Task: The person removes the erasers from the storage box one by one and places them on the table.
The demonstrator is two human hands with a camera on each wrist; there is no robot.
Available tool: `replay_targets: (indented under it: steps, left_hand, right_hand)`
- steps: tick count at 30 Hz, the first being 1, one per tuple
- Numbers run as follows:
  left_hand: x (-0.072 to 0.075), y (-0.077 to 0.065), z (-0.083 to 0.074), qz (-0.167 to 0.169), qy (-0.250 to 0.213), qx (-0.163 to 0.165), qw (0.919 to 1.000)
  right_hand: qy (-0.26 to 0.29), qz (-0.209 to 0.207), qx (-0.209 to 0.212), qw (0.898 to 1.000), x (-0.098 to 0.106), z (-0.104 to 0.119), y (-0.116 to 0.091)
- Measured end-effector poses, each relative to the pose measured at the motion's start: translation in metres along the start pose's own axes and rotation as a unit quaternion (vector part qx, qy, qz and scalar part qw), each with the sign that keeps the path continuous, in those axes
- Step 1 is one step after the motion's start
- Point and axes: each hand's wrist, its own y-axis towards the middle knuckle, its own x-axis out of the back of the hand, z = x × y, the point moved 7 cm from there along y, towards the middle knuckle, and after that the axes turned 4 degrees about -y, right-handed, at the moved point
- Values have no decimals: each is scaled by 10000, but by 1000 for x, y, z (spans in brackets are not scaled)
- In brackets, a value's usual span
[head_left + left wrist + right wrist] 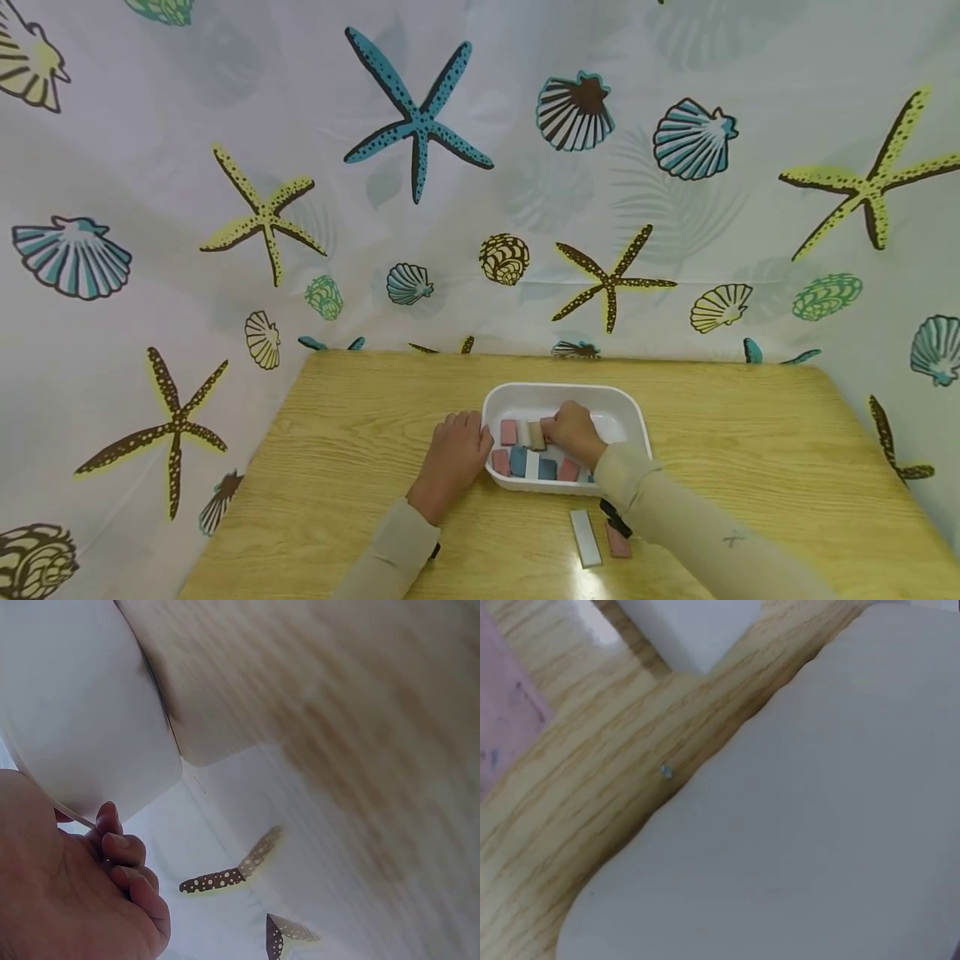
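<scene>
A white rectangular tray (611,427) stands on the table, with two rows of small eraser-like blocks inside. My left hand (452,457) grips the tray's left rim, its fingers curled over the edge in the left wrist view. Inside the tray, my right hand (576,432) pinches a pink eraser (547,427), partly covered by the fingers. Just left of it lie a tan block (536,436) and a white block (522,432), then another pink eraser (508,432). Pink, blue and white pieces, such as a blue block (517,462), line the near side.
On the table (360,433) in front of the tray lie a long white block (586,538) and a pink eraser (618,540), the latter partly under the right forearm. A curtain (480,183) with starfish and shells hangs behind and at both sides.
</scene>
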Motion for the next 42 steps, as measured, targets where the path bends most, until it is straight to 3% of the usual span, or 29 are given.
replay_targets:
  steps: [8, 14, 19, 23, 28, 31, 34, 37, 40, 42]
  left_hand:
    - [-1, 0, -2, 4, 34, 31, 10000]
    - [-3, 0, -1, 49, 8, 58, 10000]
    - [-3, -1, 0, 59, -9, 83, 9999]
    - [-2, -1, 1, 12, -14, 69, 10000]
    - [-3, 0, 1, 55, 8, 40, 10000]
    - [-3, 1, 1, 52, 1, 35, 10000]
    - [-2, 1, 1, -4, -29, 21, 10000]
    - [-2, 1, 0, -28, -27, 27, 10000]
    - [-2, 1, 0, -11, -25, 54, 10000]
    - [-1, 1, 0, 6, -25, 88, 10000]
  right_hand:
    - [-146, -19, 70, 9999, 3, 0, -2]
    - [517, 478, -317, 9970, 4, -8, -6]
    - [1290, 929, -547, 9858, 9, -12, -11]
    - [2130, 1273, -559, 9671, 10, -11, -15]
    - [3084, 1610, -787, 9342, 13, -13, -23]
    - [3813, 1926, -901, 8996, 16, -11, -29]
    - [4521, 2207, -987, 8586, 19, -8, -36]
    - [4974, 2333, -1012, 8294, 24, -6, -43]
    - [5048, 2431, -910, 8233, 30, -4, -52]
    - [4996, 2483, -781, 8262, 33, -2, -59]
